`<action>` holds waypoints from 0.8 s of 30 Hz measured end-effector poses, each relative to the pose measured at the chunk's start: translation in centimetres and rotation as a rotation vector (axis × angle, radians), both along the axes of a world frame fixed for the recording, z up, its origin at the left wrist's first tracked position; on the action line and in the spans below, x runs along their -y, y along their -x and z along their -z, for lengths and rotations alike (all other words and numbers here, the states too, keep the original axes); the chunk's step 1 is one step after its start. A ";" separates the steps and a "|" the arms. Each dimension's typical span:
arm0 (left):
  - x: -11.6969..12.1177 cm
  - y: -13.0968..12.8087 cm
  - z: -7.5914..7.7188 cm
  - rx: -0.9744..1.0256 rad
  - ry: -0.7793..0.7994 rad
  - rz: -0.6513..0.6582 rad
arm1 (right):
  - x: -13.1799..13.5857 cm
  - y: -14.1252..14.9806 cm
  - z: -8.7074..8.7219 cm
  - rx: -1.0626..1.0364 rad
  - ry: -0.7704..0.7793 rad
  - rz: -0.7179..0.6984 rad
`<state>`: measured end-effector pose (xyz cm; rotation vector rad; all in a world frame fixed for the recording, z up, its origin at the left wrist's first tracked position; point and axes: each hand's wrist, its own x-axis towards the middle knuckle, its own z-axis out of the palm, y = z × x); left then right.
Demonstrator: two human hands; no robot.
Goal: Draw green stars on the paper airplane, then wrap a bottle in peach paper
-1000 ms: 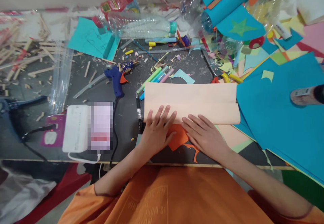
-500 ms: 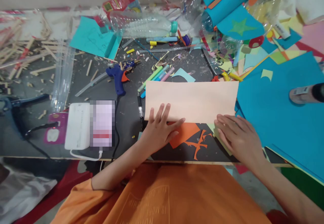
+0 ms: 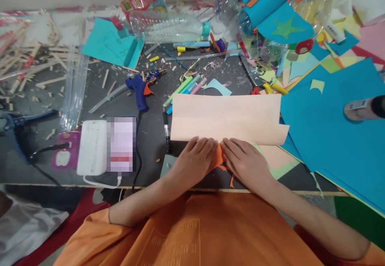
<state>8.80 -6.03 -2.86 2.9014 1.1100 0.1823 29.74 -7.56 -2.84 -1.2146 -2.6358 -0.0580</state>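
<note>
A long peach sheet of paper lies across the dark table in front of me, its near part folded over, with a raised flap at the right end. My left hand is closed at the middle of the near edge, fingers together on the paper. Close beside it, my right hand presses the same edge with bent fingers; both thumbs are hidden. Between the hands shows some orange paper, with thin orange scraps below it. Another peach piece lies right of my right hand.
A blue glue gun, a black pen and several markers lie left of the sheet. Farther left are a phone and a white power bank. Blue sheets bearing a small bottle cover the right side.
My right hand has moved left from the paper's right corner to beside my left hand. My left hand's spread fingers have closed at the edge. The near edge now looks folded, its right end lifted.
</note>
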 end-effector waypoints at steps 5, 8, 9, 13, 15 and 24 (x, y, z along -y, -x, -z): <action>0.7 0.0 -0.3 0.010 0.016 -0.006 | -0.2 0.2 -0.3 -0.012 -0.057 0.019; 1.1 1.0 -0.4 0.001 0.059 -0.063 | 0.0 -0.5 -0.3 -0.002 -0.067 0.023; 1.2 1.4 -0.4 0.002 0.067 -0.078 | 0.1 -1.0 -0.3 0.008 -0.071 0.029; 1.6 2.7 -0.7 0.005 0.098 -0.124 | 0.9 -3.3 -0.4 0.065 -0.057 0.075; 1.8 3.2 -0.9 -0.016 0.068 -0.152 | 1.3 -4.4 -0.5 0.074 -0.054 0.104; 2.4 4.1 -1.5 -0.114 -0.054 -0.247 | 2.0 -7.3 -1.6 0.182 -0.133 0.137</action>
